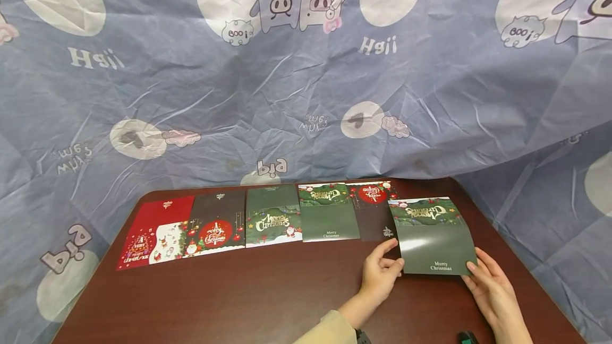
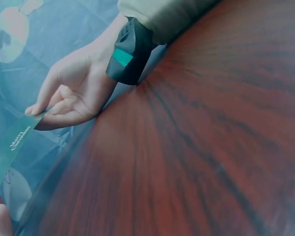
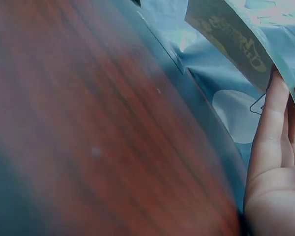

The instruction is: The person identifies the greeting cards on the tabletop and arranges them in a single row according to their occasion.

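Note:
A green Christmas card [image 1: 432, 243], with "Merry Christmas" in small print low on it and a decorated band along its far edge, is held above the right of the table. My left hand [image 1: 381, 275] pinches its near left side; the left wrist view has those fingertips at a corner of the card [image 2: 10, 147]. At the near right corner my right hand [image 1: 494, 288] grips it between thumb and fingers. In the right wrist view the right hand's fingers [image 3: 273, 115] lie against the underside, where gold lettering shows.
Several cards stand in a row at the back: a red one [image 1: 177, 210], a dark one [image 1: 224, 203], two green ones [image 1: 272, 198] and another dark one [image 1: 373, 219] beside the held card. A patterned blue cloth [image 1: 229, 100] hangs behind the brown table [image 1: 215, 296].

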A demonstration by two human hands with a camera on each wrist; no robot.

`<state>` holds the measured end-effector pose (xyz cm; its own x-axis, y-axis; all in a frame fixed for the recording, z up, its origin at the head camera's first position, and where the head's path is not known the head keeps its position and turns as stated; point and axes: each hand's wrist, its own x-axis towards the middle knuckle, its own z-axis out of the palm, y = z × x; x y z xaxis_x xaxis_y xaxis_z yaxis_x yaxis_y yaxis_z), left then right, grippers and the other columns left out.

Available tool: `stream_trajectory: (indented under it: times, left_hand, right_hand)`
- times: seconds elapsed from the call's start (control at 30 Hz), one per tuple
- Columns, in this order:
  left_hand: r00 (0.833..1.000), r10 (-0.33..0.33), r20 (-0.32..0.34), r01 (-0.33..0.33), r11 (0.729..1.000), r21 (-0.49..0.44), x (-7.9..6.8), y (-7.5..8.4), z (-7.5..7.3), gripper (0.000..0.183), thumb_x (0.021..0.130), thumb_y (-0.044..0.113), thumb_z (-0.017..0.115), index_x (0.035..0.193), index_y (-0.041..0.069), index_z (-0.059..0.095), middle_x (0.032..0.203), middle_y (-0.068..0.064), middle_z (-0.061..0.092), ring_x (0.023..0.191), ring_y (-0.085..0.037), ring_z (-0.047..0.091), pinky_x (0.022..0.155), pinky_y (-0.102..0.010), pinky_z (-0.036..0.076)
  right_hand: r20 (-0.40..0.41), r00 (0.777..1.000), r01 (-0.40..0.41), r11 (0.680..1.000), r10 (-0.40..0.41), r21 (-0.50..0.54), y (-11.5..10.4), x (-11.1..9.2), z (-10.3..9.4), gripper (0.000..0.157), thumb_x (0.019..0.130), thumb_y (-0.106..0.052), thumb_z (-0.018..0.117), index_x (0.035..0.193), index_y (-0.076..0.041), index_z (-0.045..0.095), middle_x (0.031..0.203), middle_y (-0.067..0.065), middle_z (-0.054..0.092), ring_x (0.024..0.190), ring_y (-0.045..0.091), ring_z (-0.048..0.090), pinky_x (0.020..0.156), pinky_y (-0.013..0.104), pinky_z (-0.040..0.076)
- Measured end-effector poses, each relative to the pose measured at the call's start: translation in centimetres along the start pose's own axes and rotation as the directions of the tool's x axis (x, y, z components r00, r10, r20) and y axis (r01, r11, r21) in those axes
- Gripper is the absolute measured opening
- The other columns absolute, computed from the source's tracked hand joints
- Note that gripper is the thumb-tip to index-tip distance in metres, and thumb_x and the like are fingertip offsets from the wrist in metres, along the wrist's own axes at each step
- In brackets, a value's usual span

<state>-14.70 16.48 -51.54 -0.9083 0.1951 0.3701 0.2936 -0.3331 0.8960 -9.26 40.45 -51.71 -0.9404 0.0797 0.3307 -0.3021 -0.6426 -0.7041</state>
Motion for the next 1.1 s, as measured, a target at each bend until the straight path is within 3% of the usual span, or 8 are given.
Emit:
stream_trajectory:
  times: [0.13,0.23,0.4,0.57,0.8,1.1]
  left_hand:
    - [0.999,-0.028,0.032,0.031,0.995,-0.090,0.4,0.2,-0.4,0.046,0.082,-0.011,0.061,0.127,-0.009,0.049,0.124,-0.024,0.056,0.073,-0.034,0.065,0.060,-0.040,0.056]
    - [0.996,-0.078,0.044,0.084,0.986,-0.143,0.8,0.3,-0.6,0.048,0.083,-0.010,0.060,0.129,-0.010,0.048,0.125,-0.024,0.054,0.080,-0.029,0.066,0.064,-0.044,0.055]
    - [0.983,-0.169,0.066,0.179,0.964,-0.194,1.5,0.4,-0.8,0.049,0.084,-0.009,0.060,0.131,-0.009,0.046,0.130,-0.025,0.051,0.090,-0.030,0.065,0.072,-0.040,0.055]
    - [0.974,-0.212,0.083,0.224,0.954,-0.197,1.8,0.6,-0.9,0.050,0.085,-0.005,0.062,0.133,-0.004,0.047,0.133,-0.025,0.048,0.092,-0.024,0.064,0.074,-0.035,0.055]
    - [0.968,-0.237,0.087,0.249,0.952,-0.177,1.7,0.9,-1.3,0.050,0.086,-0.002,0.063,0.134,0.000,0.049,0.133,-0.019,0.050,0.093,-0.018,0.064,0.074,-0.030,0.054]
    - [0.963,-0.258,0.081,0.268,0.949,-0.163,1.7,1.2,-1.7,0.050,0.086,0.001,0.064,0.133,0.003,0.050,0.131,-0.013,0.054,0.093,-0.015,0.064,0.073,-0.028,0.054]
  right_hand:
    - [0.017,0.999,0.027,0.999,-0.027,0.019,0.1,0.7,-0.3,0.049,0.093,0.019,0.028,0.134,-0.001,0.048,0.114,0.012,0.062,0.095,0.021,0.064,0.078,0.029,0.053]
    - [0.026,0.999,0.035,0.998,-0.037,0.058,0.0,1.3,-0.6,0.049,0.093,0.019,0.027,0.134,0.000,0.047,0.113,0.013,0.062,0.094,0.023,0.064,0.078,0.030,0.053]
    - [0.001,0.999,0.044,0.996,-0.045,0.083,-0.1,1.9,-1.1,0.048,0.093,0.019,0.028,0.133,0.001,0.048,0.112,0.014,0.062,0.093,0.023,0.064,0.077,0.030,0.054]
    - [-0.032,0.998,0.058,0.995,-0.055,0.084,-0.4,2.4,-1.7,0.048,0.093,0.019,0.030,0.132,0.000,0.049,0.115,0.013,0.062,0.093,0.023,0.065,0.076,0.030,0.054]
    - [-0.070,0.996,0.058,0.995,-0.052,0.087,-0.9,3.0,-2.6,0.048,0.093,0.018,0.032,0.131,-0.003,0.053,0.111,0.011,0.063,0.089,0.020,0.066,0.073,0.030,0.054]
    - [-0.170,0.985,0.011,0.995,0.007,0.104,-1.4,3.6,-3.5,0.045,0.093,0.015,0.037,0.125,-0.007,0.060,0.091,0.010,0.065,0.079,0.020,0.066,0.072,0.030,0.055]
